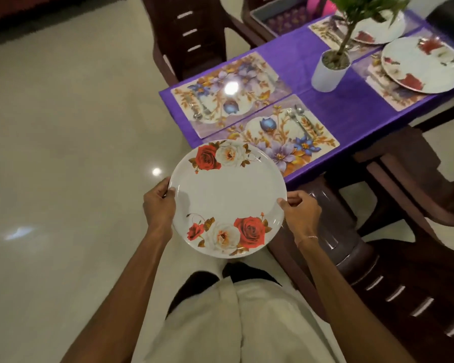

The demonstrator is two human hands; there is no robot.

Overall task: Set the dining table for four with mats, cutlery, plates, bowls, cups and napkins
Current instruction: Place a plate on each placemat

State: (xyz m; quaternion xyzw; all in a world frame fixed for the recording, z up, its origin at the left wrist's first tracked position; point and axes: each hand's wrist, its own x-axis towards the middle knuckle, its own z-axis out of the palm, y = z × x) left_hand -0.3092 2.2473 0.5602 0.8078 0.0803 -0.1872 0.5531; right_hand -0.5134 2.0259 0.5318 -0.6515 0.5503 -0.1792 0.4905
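Both forearms reach forward from the bottom edge, over pale trousers. Left hand [159, 203] pinches the left rim of the rose plate [227, 199]: thumb on top of the rim, fingers curled under. Right hand [300, 212] does the same on the right rim, thumb tip on top, knuckles bent, thin bracelet at the wrist. The plate is held roughly level between the two hands, off the table and above the floor [63, 127]; its far rim meets the table corner in view.

Just beyond the grip, the near mat [281, 142] lies on the purple cloth [351, 106], with a fork and spoon [299, 119] on its right part. No plate on it. Beyond-left of the grip, a second mat [228, 87] with cutlery [199, 111] at its left end, also plateless. Right of the grip, a dark chair [378, 284].

Farther beyond-right, a white plant pot [329, 70] mid-table. Past it, two more mats, each carrying a plate: one [425, 65] at the right edge, one [378, 32] behind the leaves, partly hidden.
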